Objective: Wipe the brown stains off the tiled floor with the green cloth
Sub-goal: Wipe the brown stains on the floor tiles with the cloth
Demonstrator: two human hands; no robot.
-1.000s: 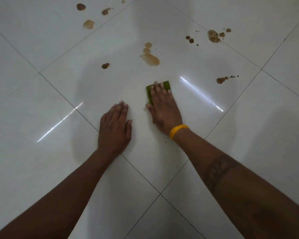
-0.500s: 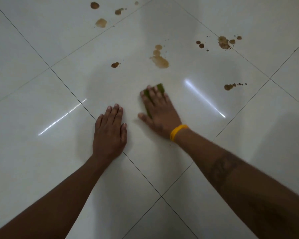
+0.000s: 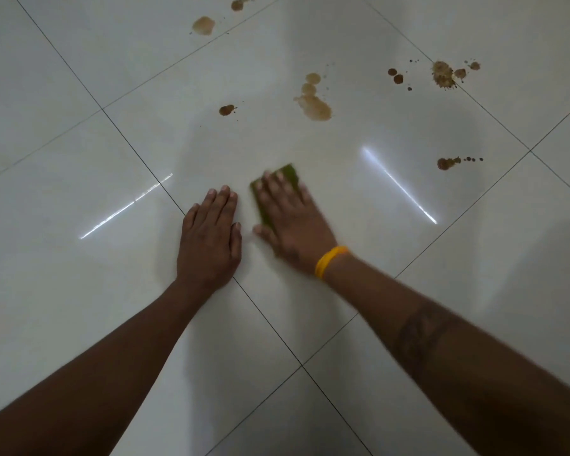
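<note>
My right hand (image 3: 293,222), with a yellow band on the wrist, lies flat on the green cloth (image 3: 290,172) and presses it to the white tiled floor (image 3: 79,307). Only the cloth's far corner and left edge show past the fingers. My left hand (image 3: 209,238) rests flat on the floor just left of it, fingers together, holding nothing. Brown stains lie beyond the cloth: a large pale smear (image 3: 313,103), a small dark spot (image 3: 226,110), a cluster at the far right (image 3: 443,74), a splatter at the right (image 3: 446,163), and blotches at the top (image 3: 204,26).
Dark grout lines (image 3: 267,324) cross the glossy tiles diagonally. Two bright light streaks reflect on the floor, one at the left (image 3: 125,207) and one at the right (image 3: 399,185). Nothing else stands on the floor in view.
My right hand has slid the cloth leftward and nearer to my left hand, and is blurred with motion. The left hand stays planted. The view has shifted, so stains sit further right.
</note>
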